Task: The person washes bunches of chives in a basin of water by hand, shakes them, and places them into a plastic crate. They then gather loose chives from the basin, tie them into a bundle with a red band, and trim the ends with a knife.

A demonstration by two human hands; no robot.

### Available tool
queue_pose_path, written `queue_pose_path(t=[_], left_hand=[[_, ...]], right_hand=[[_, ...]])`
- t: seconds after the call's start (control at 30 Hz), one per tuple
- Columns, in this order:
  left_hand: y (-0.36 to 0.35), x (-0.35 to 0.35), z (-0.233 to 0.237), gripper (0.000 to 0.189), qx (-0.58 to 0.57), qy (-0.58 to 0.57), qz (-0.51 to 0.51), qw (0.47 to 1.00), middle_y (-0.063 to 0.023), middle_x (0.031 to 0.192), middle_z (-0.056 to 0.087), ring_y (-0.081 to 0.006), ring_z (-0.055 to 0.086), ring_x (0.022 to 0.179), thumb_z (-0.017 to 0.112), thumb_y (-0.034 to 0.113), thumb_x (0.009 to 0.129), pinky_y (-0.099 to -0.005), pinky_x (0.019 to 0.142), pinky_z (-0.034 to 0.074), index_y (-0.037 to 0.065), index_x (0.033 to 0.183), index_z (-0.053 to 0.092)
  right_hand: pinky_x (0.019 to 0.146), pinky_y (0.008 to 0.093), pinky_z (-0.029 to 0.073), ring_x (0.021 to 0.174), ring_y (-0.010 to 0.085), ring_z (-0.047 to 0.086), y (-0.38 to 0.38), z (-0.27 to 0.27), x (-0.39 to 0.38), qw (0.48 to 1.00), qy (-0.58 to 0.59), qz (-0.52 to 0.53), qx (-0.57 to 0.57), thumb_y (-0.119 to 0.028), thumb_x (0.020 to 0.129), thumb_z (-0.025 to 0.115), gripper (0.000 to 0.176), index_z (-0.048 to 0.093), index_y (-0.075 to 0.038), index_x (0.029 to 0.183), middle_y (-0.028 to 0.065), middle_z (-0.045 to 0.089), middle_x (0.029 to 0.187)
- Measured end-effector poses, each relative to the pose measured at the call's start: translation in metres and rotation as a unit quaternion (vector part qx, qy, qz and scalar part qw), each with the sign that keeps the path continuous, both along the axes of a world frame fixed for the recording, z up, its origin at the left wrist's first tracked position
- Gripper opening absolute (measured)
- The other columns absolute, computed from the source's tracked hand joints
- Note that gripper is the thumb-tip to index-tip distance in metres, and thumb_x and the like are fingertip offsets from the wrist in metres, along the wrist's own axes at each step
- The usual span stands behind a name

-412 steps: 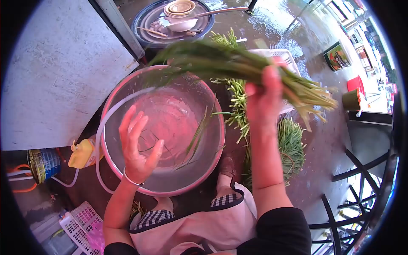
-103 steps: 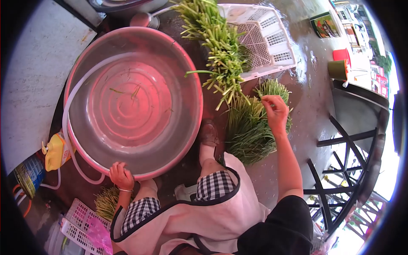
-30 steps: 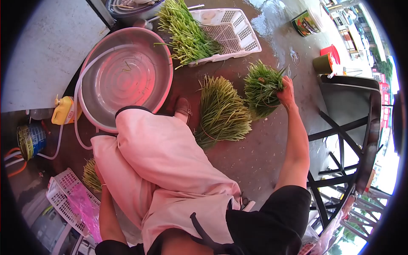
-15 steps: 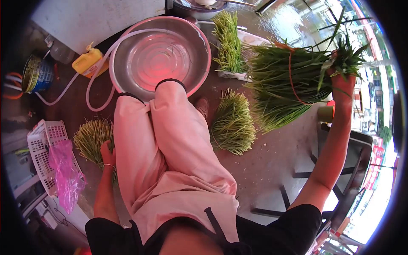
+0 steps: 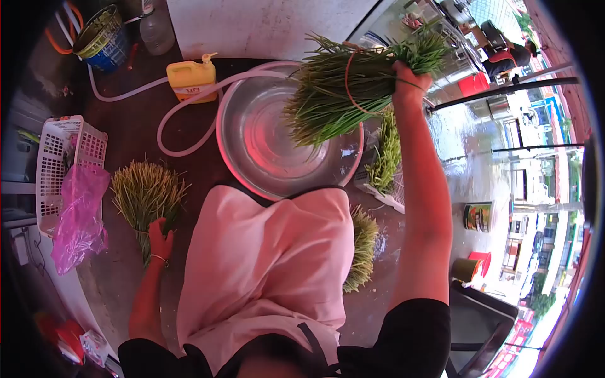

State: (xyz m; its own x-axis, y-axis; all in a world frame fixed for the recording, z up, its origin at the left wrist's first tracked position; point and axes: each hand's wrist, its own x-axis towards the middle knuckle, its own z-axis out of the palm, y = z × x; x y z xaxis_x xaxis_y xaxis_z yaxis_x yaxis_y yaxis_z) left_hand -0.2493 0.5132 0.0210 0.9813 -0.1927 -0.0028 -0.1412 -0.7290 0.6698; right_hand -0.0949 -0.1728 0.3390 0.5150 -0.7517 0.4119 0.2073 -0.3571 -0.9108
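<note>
My right hand (image 5: 409, 82) grips a large bundle of long green stalks (image 5: 343, 91), bound with a reddish band, by its leafy end. The bundle hangs over the right part of a wide metal basin (image 5: 236, 148). At the left, my left hand (image 5: 160, 238) rests against a second bundle of stalks (image 5: 146, 192) near its narrow lower part, fingers partly spread. Another bundle (image 5: 360, 249) shows beside my right leg, partly covered by it. More green stalks (image 5: 383, 157) lie in a crate behind my right forearm.
A pale hose (image 5: 170, 135) runs into the basin beside a yellow jug (image 5: 191, 79). A blue bucket (image 5: 104, 44) stands at upper left, a white basket (image 5: 53, 151) with a pink plastic bag (image 5: 79, 220) at left. A black chair (image 5: 485, 321) is at lower right.
The view has turned. My right hand has brought its bundle inward from the far right to over the basin. The fingers of my left hand have spread at the left bundle.
</note>
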Motion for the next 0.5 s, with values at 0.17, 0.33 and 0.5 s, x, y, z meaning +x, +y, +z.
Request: queue_pose_path(t=[0.17,0.33,0.5], left_hand=[[0.008,-0.004,0.010,0.049,0.016,0.004,0.001,1.000,-0.0139,0.113,0.054,-0.0300,0.055,0.102,0.068,-0.002,0.074,-0.0390,0.089,0.046,0.003,0.120,0.052],[-0.013,0.015,0.017,0.048,0.014,0.021,0.011,1.000,-0.0129,0.115,0.054,-0.0267,0.055,0.099,0.067,-0.001,0.077,-0.0362,0.086,0.048,0.004,0.122,0.052],[-0.084,0.073,0.052,0.044,-0.041,0.087,-0.021,0.995,-0.0111,0.117,0.052,-0.0227,0.054,0.097,0.065,0.001,0.080,-0.0310,0.079,0.052,0.004,0.122,0.052]], right_hand=[[0.064,0.0307,0.050,0.070,0.0146,0.060,0.042,-0.112,0.050,0.986,-0.108,-0.040,0.123,0.007,0.069,0.068,0.018,0.067,0.003,0.086,0.0044,0.066,0.082],[0.073,0.0300,0.050,0.078,0.0151,0.061,0.067,-0.185,0.030,0.974,-0.093,-0.059,0.196,0.006,0.075,0.069,0.023,0.066,0.001,0.097,0.0044,0.067,0.092],[0.093,0.0303,0.044,0.103,0.0159,0.056,0.063,-0.246,-0.011,0.971,-0.087,-0.045,0.220,-0.004,0.081,0.074,0.047,0.057,0.000,0.125,0.0064,0.060,0.118]])
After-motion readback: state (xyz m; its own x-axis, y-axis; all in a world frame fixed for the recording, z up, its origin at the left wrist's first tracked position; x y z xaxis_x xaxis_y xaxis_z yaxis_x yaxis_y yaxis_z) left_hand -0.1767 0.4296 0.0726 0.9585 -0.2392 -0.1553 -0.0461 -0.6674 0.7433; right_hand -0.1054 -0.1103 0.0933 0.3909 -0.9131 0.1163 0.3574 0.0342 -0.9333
